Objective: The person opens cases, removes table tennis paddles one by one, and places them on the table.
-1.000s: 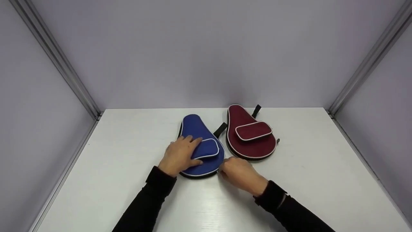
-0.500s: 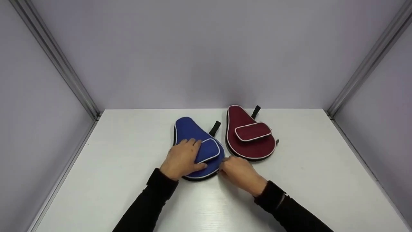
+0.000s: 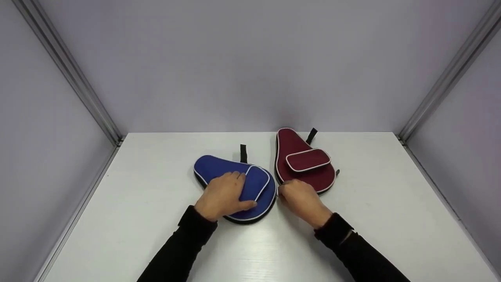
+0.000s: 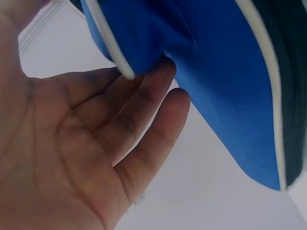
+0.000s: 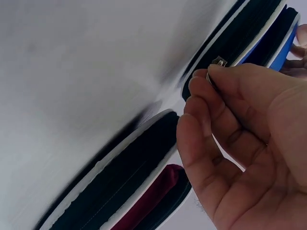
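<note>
A blue table tennis bat case (image 3: 219, 165) with white piping lies on the table, its narrow end toward the left. My left hand (image 3: 224, 194) rests across its raised pocket, thumb near the pocket's lower edge. The left wrist view shows the fingers nearly straight, with fingertips against the blue fabric (image 4: 225, 110). At the case's rounded right edge, my right hand (image 3: 303, 199) pinches a small metal zipper pull (image 5: 220, 62) between thumb and index finger. The pull is largely covered by the fingers.
A dark red bat case (image 3: 291, 145) with its own pocket lies right beside the blue one, just behind my right hand. Black straps (image 3: 243, 153) stick out from both cases. Pale walls (image 3: 250, 70) enclose the white table (image 3: 148, 168) at the back and sides.
The blue case has turned anticlockwise, its narrow end swinging left and nearer. My right hand has shifted slightly right and away along the edge, still pinching the zipper pull. The red case stays put.
</note>
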### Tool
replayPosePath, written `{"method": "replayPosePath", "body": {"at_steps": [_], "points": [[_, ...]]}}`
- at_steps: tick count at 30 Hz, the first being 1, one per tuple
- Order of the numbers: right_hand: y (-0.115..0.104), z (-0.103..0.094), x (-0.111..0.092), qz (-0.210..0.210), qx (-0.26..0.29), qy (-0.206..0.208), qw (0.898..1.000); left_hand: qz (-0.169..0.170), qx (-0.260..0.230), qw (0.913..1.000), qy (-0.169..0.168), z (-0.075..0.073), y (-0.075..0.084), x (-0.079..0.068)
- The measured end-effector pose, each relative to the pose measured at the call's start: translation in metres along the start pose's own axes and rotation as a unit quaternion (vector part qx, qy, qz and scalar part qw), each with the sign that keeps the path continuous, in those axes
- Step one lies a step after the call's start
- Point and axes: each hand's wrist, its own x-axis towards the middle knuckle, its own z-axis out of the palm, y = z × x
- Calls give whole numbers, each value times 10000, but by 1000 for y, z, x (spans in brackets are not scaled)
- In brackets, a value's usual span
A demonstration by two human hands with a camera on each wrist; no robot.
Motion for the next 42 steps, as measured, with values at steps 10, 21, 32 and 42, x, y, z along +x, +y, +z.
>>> {"method": "replayPosePath", "body": {"at_steps": [10,21,32,42], "points": [[6,3,1,268,-565,372,9974,258,-478,9975,-452,-12,-15,0],[10,5,1,200,-452,521,9974,764,-510,9939,-606,-13,-57,0],[7,0,-2,288,-567,511,9967,616,-628,9861,-1410,-2,-64,3],[7,-1,-2,290,-482,330,9979,477,-431,9878,-1417,2,-64,5]]}}
